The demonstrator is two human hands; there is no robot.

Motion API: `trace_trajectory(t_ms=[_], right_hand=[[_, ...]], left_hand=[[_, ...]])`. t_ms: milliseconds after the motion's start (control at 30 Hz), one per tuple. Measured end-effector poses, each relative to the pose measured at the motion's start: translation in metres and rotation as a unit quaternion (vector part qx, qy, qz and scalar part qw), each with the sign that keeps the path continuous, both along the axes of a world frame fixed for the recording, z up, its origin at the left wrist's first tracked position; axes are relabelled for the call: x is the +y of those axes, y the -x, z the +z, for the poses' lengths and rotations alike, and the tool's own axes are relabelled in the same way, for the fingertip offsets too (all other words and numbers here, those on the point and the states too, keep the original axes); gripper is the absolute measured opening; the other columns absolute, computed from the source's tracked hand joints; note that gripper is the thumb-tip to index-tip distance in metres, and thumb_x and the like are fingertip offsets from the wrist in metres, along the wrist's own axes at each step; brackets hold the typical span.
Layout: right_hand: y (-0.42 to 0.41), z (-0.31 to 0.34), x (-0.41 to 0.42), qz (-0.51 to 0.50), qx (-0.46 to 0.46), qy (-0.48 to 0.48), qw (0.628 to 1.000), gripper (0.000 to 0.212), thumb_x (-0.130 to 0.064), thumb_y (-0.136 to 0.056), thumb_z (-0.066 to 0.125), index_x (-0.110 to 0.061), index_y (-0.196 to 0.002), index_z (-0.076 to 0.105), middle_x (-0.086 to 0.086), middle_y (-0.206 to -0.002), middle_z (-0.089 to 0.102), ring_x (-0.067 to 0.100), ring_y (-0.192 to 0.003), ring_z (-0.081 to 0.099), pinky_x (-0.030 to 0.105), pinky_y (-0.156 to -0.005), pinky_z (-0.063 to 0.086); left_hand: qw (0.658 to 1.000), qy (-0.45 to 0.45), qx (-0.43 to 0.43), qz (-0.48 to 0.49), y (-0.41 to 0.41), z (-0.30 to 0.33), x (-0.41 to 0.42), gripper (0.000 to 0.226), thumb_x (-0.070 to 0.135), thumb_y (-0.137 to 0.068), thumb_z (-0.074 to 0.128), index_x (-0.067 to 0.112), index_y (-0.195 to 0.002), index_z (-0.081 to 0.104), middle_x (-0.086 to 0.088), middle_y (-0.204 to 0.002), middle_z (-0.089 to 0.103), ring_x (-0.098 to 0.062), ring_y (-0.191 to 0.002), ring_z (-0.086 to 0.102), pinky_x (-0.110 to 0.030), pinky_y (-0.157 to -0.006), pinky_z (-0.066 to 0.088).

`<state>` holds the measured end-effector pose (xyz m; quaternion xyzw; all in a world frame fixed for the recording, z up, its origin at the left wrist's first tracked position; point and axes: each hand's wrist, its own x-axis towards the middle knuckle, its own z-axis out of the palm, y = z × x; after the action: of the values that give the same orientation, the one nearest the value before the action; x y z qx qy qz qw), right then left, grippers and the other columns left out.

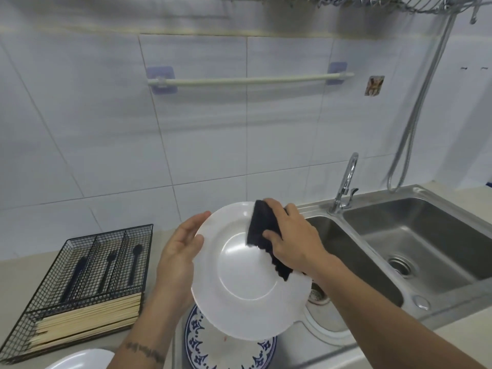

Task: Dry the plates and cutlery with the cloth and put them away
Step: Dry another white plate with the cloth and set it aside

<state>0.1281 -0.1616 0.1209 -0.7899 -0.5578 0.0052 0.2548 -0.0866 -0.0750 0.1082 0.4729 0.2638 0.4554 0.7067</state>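
My left hand (181,243) grips the white plate (247,286) by its left rim, tilted up; right hand (290,235) presses the dark cloth (262,230) onto its far-right rim.

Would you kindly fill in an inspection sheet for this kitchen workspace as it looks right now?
Surface: beige counter beside a steel double sink.
Job's things: white plate held tilted; dark cloth pressed on its upper rim; blue-patterned plate below it; another white plate at the bottom edge; wire cutlery tray with dark cutlery and chopsticks.
Clutter: nothing seen.
Hands: left hand grips the white plate's edge; right hand grips the cloth.
Cables: metal hose hanging down the wall.
Surroundings: tiled wall, towel rail, tap, wire rack overhead.
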Motion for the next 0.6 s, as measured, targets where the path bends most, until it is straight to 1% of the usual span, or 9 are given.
trace_trajectory(t_ms=[67, 133, 233, 300, 333, 433, 500, 533, 600], right_hand=[[0.001, 0.001, -0.002, 0.013, -0.004, -0.021, 1.000, 0.059, -0.038, -0.091, 0.056, -0.047, -0.138, 0.020, -0.005, -0.106, 0.042, 0.022, -0.091, 0.054, 0.039, -0.077, 0.049], [0.000, 0.008, -0.001, 0.032, -0.011, -0.032, 0.999, 0.058, -0.038, -0.091, 0.056, -0.048, -0.137, 0.022, -0.007, -0.105, 0.042, 0.020, -0.088, 0.053, 0.037, -0.076, 0.048], [0.001, 0.019, -0.004, 0.053, -0.029, -0.026, 0.998, 0.058, -0.039, -0.091, 0.055, -0.048, -0.138, 0.022, -0.008, -0.105, 0.042, 0.019, -0.086, 0.053, 0.036, -0.073, 0.047], [0.001, 0.026, -0.007, 0.049, -0.035, -0.014, 0.998, 0.058, -0.038, -0.091, 0.055, -0.047, -0.138, 0.023, -0.007, -0.105, 0.042, 0.020, -0.087, 0.052, 0.036, -0.073, 0.046], [0.002, 0.028, -0.008, 0.052, -0.041, -0.008, 0.998, 0.058, -0.038, -0.091, 0.055, -0.047, -0.138, 0.023, -0.008, -0.105, 0.042, 0.020, -0.087, 0.052, 0.035, -0.073, 0.045], [0.011, 0.025, -0.015, 0.042, -0.058, 0.006, 0.997, 0.062, -0.038, -0.089, 0.055, -0.046, -0.140, 0.021, -0.006, -0.107, 0.042, 0.021, -0.093, 0.052, 0.036, -0.073, 0.046], [0.021, 0.013, -0.022, 0.007, -0.123, -0.005, 0.992, 0.070, -0.038, -0.088, 0.053, -0.038, -0.148, 0.017, -0.001, -0.120, 0.042, 0.025, -0.106, 0.048, 0.039, -0.080, 0.046], [0.025, 0.006, -0.025, -0.012, -0.173, -0.010, 0.985, 0.074, -0.037, -0.087, 0.051, -0.032, -0.152, 0.016, 0.004, -0.133, 0.041, 0.029, -0.117, 0.044, 0.042, -0.090, 0.044], [0.031, -0.009, -0.034, -0.037, -0.223, 0.006, 0.974, 0.077, -0.039, -0.088, 0.045, -0.022, -0.156, 0.013, 0.015, -0.157, 0.023, 0.038, -0.141, 0.024, 0.054, -0.111, 0.028]], left_hand=[[0.999, -0.002, -0.004, -0.053, 0.005, 0.000, 0.007, 0.037, 0.001, -0.090, 0.057, 0.024, -0.115, 0.073, -0.002, -0.129, 0.069, -0.028, -0.104, 0.071, -0.042, -0.081, 0.060], [0.994, -0.001, 0.000, -0.113, 0.005, 0.008, 0.018, 0.038, 0.005, -0.085, 0.059, 0.023, -0.115, 0.073, -0.005, -0.130, 0.068, -0.027, -0.099, 0.072, -0.039, -0.076, 0.062], [0.981, -0.017, 0.071, -0.178, -0.001, 0.023, 0.029, 0.043, 0.010, -0.085, 0.062, 0.028, -0.122, 0.071, -0.012, -0.125, 0.070, -0.031, -0.095, 0.072, -0.039, -0.074, 0.061], [0.973, -0.057, 0.100, -0.201, -0.005, 0.030, 0.034, 0.044, 0.008, -0.086, 0.065, 0.029, -0.125, 0.070, -0.009, -0.126, 0.070, -0.030, -0.100, 0.072, -0.038, -0.078, 0.061], [0.967, -0.082, 0.110, -0.213, -0.006, 0.033, 0.035, 0.043, 0.006, -0.090, 0.063, 0.029, -0.126, 0.070, -0.006, -0.129, 0.069, -0.029, -0.106, 0.071, -0.038, -0.082, 0.060], [0.958, -0.129, 0.153, -0.207, -0.012, 0.037, 0.031, 0.044, -0.001, -0.100, 0.048, 0.027, -0.126, 0.070, -0.004, -0.128, 0.070, -0.031, -0.112, 0.069, -0.046, -0.094, 0.055], [0.962, -0.127, 0.163, -0.177, -0.016, 0.031, 0.025, 0.045, -0.002, -0.101, 0.046, 0.028, -0.121, 0.073, -0.004, -0.123, 0.072, -0.031, -0.111, 0.069, -0.046, -0.096, 0.054], [0.965, -0.123, 0.161, -0.163, -0.017, 0.028, 0.021, 0.044, -0.001, -0.100, 0.046, 0.027, -0.120, 0.074, -0.004, -0.122, 0.073, -0.030, -0.111, 0.069, -0.046, -0.095, 0.054], [0.974, -0.108, 0.155, -0.129, -0.017, 0.019, 0.017, 0.043, -0.001, -0.100, 0.048, 0.027, -0.116, 0.075, -0.005, -0.118, 0.074, -0.027, -0.106, 0.071, -0.040, -0.089, 0.056]])
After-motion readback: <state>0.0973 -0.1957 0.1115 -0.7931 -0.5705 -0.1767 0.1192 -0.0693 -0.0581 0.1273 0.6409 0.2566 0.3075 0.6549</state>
